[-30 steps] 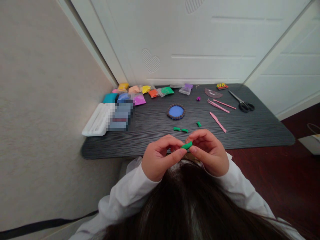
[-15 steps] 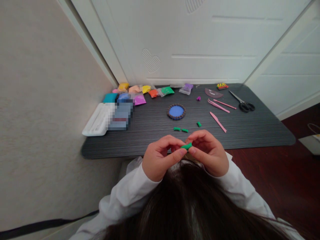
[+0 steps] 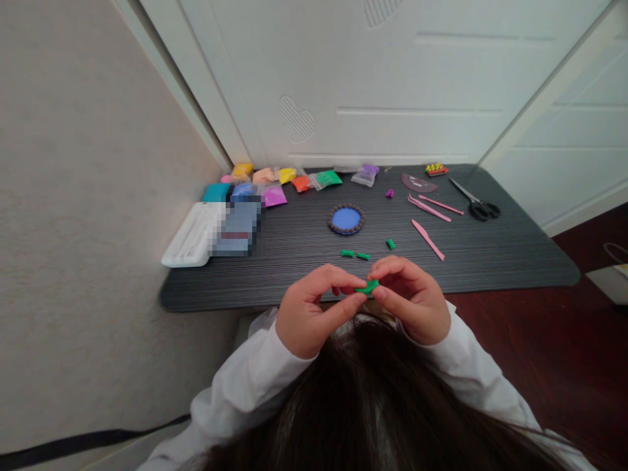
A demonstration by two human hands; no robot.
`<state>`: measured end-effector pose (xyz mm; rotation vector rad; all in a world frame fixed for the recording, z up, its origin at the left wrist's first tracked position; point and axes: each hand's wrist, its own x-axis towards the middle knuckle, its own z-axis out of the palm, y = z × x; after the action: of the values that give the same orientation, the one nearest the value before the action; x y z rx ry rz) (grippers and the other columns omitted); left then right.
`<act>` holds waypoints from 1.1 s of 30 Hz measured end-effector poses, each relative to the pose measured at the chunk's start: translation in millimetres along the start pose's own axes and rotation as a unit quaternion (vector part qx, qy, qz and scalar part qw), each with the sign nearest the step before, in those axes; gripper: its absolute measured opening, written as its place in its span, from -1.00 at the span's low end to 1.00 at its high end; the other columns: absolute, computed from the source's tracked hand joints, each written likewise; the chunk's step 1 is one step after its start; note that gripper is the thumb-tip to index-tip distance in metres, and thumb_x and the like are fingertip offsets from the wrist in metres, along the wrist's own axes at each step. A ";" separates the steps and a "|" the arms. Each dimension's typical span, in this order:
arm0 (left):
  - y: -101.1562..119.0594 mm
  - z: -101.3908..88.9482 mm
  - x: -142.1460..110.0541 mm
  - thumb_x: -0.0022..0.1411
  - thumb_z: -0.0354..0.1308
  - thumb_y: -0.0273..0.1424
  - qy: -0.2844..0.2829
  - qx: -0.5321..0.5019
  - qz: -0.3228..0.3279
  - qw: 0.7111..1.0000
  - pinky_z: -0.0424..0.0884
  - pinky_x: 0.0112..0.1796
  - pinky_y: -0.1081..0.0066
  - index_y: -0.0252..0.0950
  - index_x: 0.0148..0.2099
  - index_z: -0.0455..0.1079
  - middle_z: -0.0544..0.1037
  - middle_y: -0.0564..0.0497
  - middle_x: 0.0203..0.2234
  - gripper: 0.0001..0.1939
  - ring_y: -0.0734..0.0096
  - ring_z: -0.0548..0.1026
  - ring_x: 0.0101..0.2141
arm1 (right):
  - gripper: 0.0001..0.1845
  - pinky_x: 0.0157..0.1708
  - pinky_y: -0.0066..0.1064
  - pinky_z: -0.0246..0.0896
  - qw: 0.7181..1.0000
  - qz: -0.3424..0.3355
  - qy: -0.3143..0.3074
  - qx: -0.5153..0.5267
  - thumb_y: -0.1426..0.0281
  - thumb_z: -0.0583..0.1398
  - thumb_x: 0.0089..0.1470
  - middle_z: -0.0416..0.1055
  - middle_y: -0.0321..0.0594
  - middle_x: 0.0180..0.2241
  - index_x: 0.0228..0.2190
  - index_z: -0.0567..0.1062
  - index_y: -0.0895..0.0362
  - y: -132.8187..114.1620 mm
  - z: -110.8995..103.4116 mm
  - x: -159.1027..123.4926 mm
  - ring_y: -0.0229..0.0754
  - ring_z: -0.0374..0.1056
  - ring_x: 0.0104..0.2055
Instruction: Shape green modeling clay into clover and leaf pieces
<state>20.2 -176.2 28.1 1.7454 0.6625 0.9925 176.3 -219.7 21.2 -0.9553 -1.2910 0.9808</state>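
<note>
White panels point(image 3: 441, 78) rise behind a dark table point(image 3: 530, 268), and from where I stand I can see two hands busy at its near edge. A little green piece point(image 3: 367, 286) is up between them, off the table. The left hand point(image 3: 307, 314) pinches one end with its thumb and pointing finger. The right hand point(image 3: 417, 304) pinches the other end, thumb in front and bent fingers behind, though I can't see all of those fingertips.

It looks like soft clay to me. I think it weighs almost nothing and will squish easily, so a hard pinch would leave dents. It doesn't look shiny or wet, so I guess it won't slip much, but a strong tug could stretch it thin or snap it. The best place to hold it is right at the two ends, gently, with just the fingertips.

Past the hands lie two thin green bits point(image 3: 347, 253), nearly end to end, and a stubby green bit point(image 3: 390, 244) off to the right. Farther back sits a blue disc point(image 3: 346, 220) with brown balls point(image 3: 333, 227) around its rim.
</note>
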 end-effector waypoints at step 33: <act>-31.0 2.4 10.6 -0.05 0.16 -0.49 0.074 -0.144 -0.117 0.980 0.35 -0.29 0.49 -0.32 -0.30 0.36 0.47 0.03 -0.42 -0.82 0.52 0.43 -0.37 | -0.83 -0.28 -0.33 0.20 0.981 -0.060 0.047 -0.181 0.43 0.17 -0.11 0.33 -0.24 -0.40 -0.35 0.37 0.10 37.3 -0.8 7.2 -0.25 0.25 -0.34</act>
<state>28.0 -157.5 2.2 1.3179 0.7599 1.0042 175.7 -201.3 -12.1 -1.1708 -1.4573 0.6103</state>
